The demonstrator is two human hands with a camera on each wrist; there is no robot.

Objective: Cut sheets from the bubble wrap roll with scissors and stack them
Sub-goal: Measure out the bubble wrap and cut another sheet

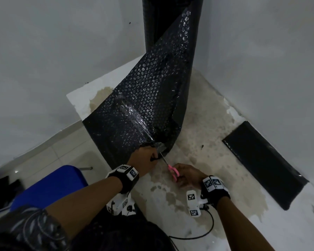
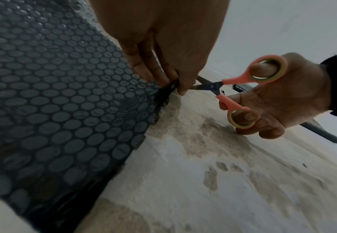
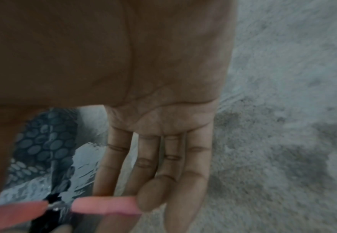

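- Right now, a person leans over a stained white counter [image 1: 203, 124] set in the corner of a room, seen from a camera on the head.
- A tall black bubble wrap roll [image 1: 170, 24] stands upright at the back corner, and a long sheet of bubble wrap [image 1: 143, 98] trails from it, twisting down and forward toward the person.
- The left hand [image 1: 145, 158] meets the sheet at its near lower edge; its grip is a pinch, fingertips [image 2: 181, 89] and thumb pressed together on a bunched bit of that edge.
- The right hand [image 1: 187, 175] sits just to the right of the left, with thumb and fingers through the loops of small pink-handled scissors [image 2: 241, 88].
- The scissor blades are slightly parted, and they point left and away toward the pinched edge; the tips disappear behind the left fingers, so it is unclear whether they already bite the wrap.
- The key relation: the sheet's edge lies straight ahead of the blades, just beyond the tips, with the sheet's length running from there up and away to the roll.
- My judgement is that the cut must travel across the sheet, leftward from the pinch.
- A flat black stack of cut sheets [image 1: 265, 165] lies well apart on the right side of the counter, nearer the right hand.
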